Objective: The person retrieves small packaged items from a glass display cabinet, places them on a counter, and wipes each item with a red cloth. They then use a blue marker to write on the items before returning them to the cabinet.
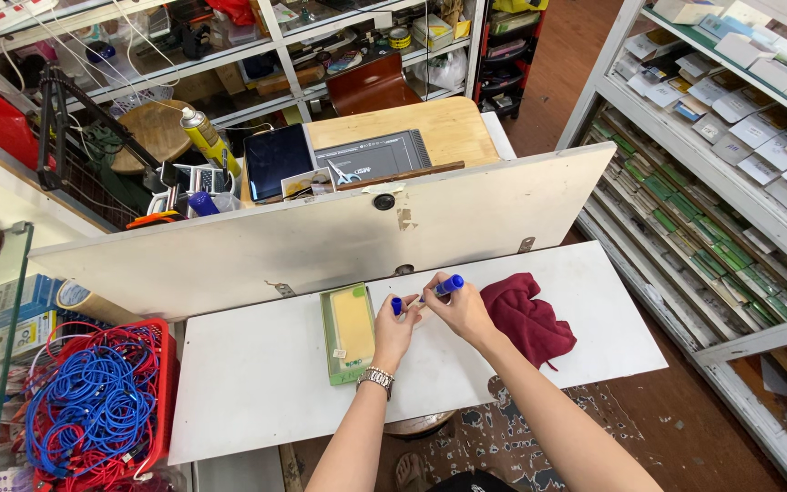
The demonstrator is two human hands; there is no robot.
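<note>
My right hand (pixel 460 310) grips a blue marker (pixel 444 288) by its barrel, above the white tabletop (pixel 257 383). My left hand (pixel 395 326), with a metal watch on the wrist, pinches the marker's blue cap (pixel 397 306) just to the left of the marker's tip. The two hands almost touch. A flat green box with a yellowish top (pixel 349 333) lies right beside my left hand. A dark red cloth (pixel 526 319) sits crumpled to the right of my right hand.
An upright white board (pixel 321 237) stands along the table's far edge. A red basket of blue and red cables (pixel 97 401) is at the left. Shelves of small boxes (pixel 730 137) line the right. A wooden desk with a tablet (pixel 277 159) lies behind the board.
</note>
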